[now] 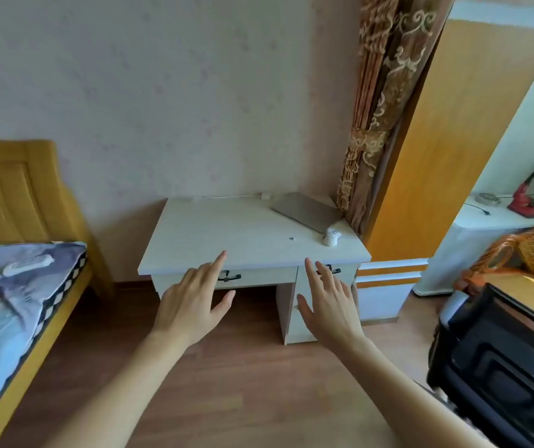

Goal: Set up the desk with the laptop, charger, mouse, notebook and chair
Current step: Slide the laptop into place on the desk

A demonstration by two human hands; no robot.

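Note:
A white desk (pixel 226 234) stands against the wall. A closed grey laptop (pixel 307 211) lies at its back right, and a white mouse (pixel 331 237) sits just in front of the laptop. A white charger (pixel 265 196) with its cable runs along the desk's back edge. A black chair (pixel 501 360) stands at the lower right. My left hand (pixel 191 302) and my right hand (pixel 327 302) are stretched out in the air before the desk's front edge, fingers spread, holding nothing. No notebook is in view.
A bed (pixel 6 302) with a yellow headboard fills the left side. A brown curtain (pixel 378 108) hangs by the desk's right corner, beside an orange cabinet (pixel 437 140). A red lamp (pixel 530 195) stands on a white surface at far right. Wooden floor lies before the desk.

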